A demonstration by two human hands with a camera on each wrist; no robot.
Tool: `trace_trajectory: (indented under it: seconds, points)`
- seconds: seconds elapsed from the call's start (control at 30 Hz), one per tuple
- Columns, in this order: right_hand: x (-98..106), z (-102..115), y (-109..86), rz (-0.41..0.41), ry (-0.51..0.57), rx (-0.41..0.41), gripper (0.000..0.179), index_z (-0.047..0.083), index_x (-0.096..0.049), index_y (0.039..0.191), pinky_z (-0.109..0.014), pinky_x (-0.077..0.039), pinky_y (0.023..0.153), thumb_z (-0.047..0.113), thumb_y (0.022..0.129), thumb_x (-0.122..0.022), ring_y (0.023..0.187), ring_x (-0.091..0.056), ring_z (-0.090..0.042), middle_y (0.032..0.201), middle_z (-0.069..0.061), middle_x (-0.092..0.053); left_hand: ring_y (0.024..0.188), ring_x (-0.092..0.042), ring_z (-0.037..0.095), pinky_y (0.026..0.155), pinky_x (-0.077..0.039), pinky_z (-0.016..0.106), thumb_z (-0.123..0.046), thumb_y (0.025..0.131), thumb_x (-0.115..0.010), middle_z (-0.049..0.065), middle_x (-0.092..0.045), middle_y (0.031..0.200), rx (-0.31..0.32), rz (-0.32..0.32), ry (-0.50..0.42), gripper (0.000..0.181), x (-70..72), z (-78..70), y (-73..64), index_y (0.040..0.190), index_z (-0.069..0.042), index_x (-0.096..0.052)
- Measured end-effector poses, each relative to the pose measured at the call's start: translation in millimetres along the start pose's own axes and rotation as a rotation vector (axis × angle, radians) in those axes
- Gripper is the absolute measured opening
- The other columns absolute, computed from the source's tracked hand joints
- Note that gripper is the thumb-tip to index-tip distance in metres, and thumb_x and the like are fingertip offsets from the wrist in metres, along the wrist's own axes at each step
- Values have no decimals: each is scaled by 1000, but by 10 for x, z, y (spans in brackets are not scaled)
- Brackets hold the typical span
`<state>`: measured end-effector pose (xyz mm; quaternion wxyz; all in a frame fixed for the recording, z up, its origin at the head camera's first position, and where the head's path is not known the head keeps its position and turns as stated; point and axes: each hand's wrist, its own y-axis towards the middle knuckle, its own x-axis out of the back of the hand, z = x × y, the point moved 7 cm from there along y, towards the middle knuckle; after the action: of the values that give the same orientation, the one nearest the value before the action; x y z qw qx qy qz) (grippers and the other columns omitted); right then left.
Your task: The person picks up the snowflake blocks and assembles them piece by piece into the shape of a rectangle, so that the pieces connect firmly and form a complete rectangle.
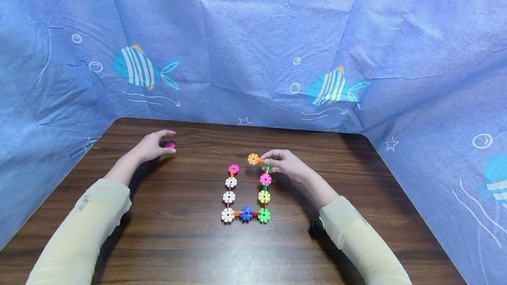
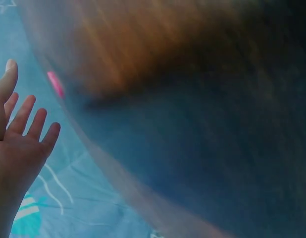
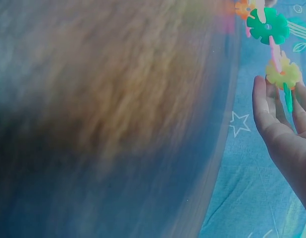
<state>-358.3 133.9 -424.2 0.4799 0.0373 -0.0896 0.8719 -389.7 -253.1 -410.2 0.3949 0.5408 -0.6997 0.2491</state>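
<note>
A U-shaped chain of snowflake-shaped plastic discs lies on the table, with a white disc (image 1: 227, 215), a blue disc (image 1: 246, 213) and a green disc (image 1: 264, 215) along its near side. My right hand (image 1: 291, 165) pinches its far right corner, where an orange disc (image 1: 253, 158) points left. In the right wrist view, fingers surround a yellow disc (image 3: 283, 73), with a darker green disc (image 3: 268, 26) beyond. On the left, my left hand (image 1: 152, 145) has its thumb and fingers spread apart around a loose pink disc (image 1: 169, 145); contact cannot be told.
The brown wooden table (image 1: 178, 250) reaches back to a blue curtain (image 1: 253, 34) printed with fish. A pink disc (image 1: 233, 169) ends the chain's left side. A small black object (image 1: 316, 228) shows beneath my right sleeve.
</note>
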Motion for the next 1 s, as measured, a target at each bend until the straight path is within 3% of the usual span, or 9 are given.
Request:
trace_trajectory:
  seconds: [0.33,0.7,1.0]
  points:
    - [-6,-5,7,4,7,-12,26,-7,-58,115,-35,-54,82,7,93,-57,99,-61,-36,120,-36,-53,121,-44,44,103,-31,55,-12,83,-71,31,-49,130,16,50,40,57,-89,126,32,131,6,-46]
    - [-25,14,-11,22,-22,-15,27,-7,-58,116,-38,-53,84,8,93,-58,92,-64,-25,118,-33,-56,97,-58,34,89,-43,47,0,81,-70,20,-64,101,28,43,-20,39,-93,140,94,118,5,-59]
    - [-38,13,-2,34,-25,-3,29,-11,-57,116,-35,-54,81,6,92,-58,87,-63,-22,112,-35,-57,81,-56,23,75,-44,33,-4,76,-77,9,-64,84,8,41,29,27,-88,69,89,101,2,-67]
